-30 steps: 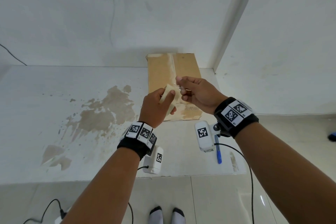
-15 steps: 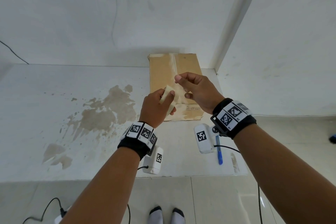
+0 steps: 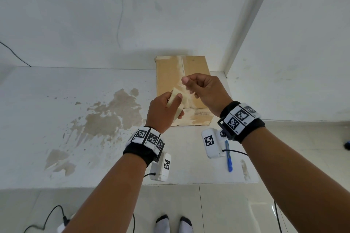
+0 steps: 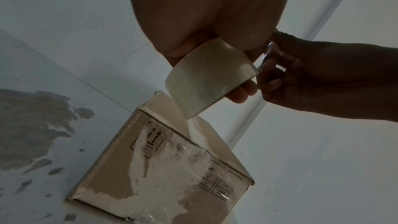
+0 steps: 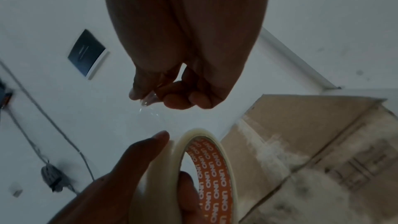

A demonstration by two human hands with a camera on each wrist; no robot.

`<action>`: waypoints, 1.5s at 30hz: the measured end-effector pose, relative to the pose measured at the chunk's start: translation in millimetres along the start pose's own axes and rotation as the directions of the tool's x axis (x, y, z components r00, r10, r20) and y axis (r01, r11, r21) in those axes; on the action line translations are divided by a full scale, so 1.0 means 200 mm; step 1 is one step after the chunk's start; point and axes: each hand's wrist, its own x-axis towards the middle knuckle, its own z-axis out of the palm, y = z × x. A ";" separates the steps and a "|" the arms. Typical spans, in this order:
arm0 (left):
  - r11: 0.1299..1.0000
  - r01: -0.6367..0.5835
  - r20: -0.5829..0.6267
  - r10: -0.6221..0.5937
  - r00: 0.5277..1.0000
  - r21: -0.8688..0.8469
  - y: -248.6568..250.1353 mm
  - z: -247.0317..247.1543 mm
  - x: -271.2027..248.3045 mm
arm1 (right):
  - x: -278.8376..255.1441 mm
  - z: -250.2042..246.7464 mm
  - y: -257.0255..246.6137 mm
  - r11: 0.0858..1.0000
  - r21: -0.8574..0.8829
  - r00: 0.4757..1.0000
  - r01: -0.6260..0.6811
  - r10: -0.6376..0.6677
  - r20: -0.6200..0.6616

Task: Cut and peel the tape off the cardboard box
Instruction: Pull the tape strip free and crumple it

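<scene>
A flat brown cardboard box (image 3: pixel 170 73) (image 4: pixel 163 168) (image 5: pixel 323 142) lies on the white ledge (image 3: pixel 56 119) against the wall, its top scarred with torn pale strips. My left hand (image 3: pixel 166 108) grips a roll of clear tape (image 3: pixel 175 98) (image 4: pixel 206 77) (image 5: pixel 206 168) with an orange printed core, held above the box's near half. My right hand (image 3: pixel 200 87) (image 5: pixel 172 91) is just up and right of the roll, pinching the free end of the tape (image 5: pixel 150 101) between thumb and forefinger. A short clear stretch of tape runs from the roll to that pinch.
A blue-handled cutter (image 3: pixel 228 157) lies on the ledge near its front edge, under my right wrist. A brown stain (image 3: pixel 106 117) spreads over the ledge left of the box. A wall corner (image 3: pixel 244 24) rises at the right. A black cable (image 3: pixel 49 219) trails on the tiled floor.
My right hand has risen and drawn away from the roll, pulling the tape end out a little. The left hand and roll have stayed about where they were.
</scene>
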 end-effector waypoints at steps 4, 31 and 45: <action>1.000 -0.010 -0.008 0.010 1.000 0.006 0.00 -0.01 0.01 | -0.01 0.02 0.01 0.980 0.142 0.986 -0.137 0.120 0.118; 0.992 -0.104 -0.101 0.111 0.989 0.066 -0.07 -0.02 0.02 | -0.06 0.13 -0.03 0.962 -0.149 0.971 -0.231 0.219 -0.095; 0.982 -0.043 -0.118 0.021 0.993 -0.185 0.00 -0.02 0.00 | -0.10 0.17 0.00 0.931 -0.337 0.947 0.137 -0.223 -0.230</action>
